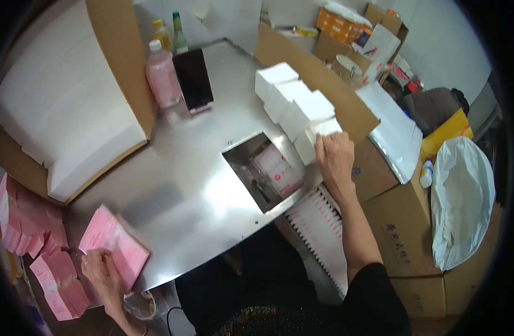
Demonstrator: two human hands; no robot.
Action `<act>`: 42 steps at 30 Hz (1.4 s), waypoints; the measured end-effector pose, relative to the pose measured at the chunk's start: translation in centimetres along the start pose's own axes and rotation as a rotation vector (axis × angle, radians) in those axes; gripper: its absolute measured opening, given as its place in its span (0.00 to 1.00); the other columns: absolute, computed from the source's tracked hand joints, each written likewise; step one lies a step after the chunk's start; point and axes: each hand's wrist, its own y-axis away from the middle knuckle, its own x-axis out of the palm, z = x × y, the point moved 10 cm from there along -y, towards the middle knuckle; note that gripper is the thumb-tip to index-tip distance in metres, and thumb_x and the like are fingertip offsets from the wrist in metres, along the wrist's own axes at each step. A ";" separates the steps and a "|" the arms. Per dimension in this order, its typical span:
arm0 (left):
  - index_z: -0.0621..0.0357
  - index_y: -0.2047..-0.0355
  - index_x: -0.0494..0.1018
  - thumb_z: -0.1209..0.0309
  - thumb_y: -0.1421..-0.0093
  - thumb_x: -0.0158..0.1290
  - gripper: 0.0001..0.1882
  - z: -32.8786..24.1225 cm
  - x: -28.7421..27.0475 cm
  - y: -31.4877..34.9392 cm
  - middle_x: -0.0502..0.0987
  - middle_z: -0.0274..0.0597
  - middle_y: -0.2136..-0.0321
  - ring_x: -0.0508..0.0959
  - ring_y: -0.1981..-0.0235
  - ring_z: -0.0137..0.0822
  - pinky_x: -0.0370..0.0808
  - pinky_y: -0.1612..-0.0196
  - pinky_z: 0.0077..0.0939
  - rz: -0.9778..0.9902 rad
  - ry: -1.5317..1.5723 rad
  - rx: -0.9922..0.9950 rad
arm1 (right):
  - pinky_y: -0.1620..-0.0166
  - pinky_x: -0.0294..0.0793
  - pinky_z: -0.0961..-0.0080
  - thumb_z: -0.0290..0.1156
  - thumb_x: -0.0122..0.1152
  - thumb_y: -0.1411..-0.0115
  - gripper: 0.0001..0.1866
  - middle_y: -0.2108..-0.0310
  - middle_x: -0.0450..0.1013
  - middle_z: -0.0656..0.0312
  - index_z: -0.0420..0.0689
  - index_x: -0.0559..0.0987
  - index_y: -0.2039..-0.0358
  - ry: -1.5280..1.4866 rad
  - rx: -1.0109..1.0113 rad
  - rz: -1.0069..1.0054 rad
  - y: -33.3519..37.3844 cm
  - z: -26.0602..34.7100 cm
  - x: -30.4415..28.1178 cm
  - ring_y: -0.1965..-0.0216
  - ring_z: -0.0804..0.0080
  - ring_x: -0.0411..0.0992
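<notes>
My left hand (104, 275) is at the left end of the steel table, its fingers curled over the near edge of a pink printed packet (121, 243). Beside it, several stacked pink packets (58, 283) stand farther left. My right hand (336, 162) reaches over to the right, fingers bent and closed on the nearest white block (325, 127) at the end of a row. The other white blocks (308, 109) stand pressed together behind it, apparently folded paper or tissue. Part of what my right fingers grip is hidden by the hand.
A rectangular opening (234, 159) in the steel table (178, 185) holds a pink-and-white packet (276, 171). A phone (193, 81) leans by a pink bottle (163, 75). A carton of white blocks (66, 95) stands left. Boxes (405, 224) and a white-lined bag (461, 207) stand right.
</notes>
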 end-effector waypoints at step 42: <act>0.53 0.46 0.74 0.59 0.50 0.59 0.30 -20.9 5.7 -1.6 0.69 0.52 0.45 0.68 0.49 0.56 0.62 0.51 0.48 -0.018 0.097 0.377 | 0.56 0.71 0.58 0.26 0.62 0.46 0.14 0.67 0.73 0.54 0.37 0.78 0.58 -0.299 -0.217 -0.015 2.4 11.0 -3.8 0.66 0.54 0.71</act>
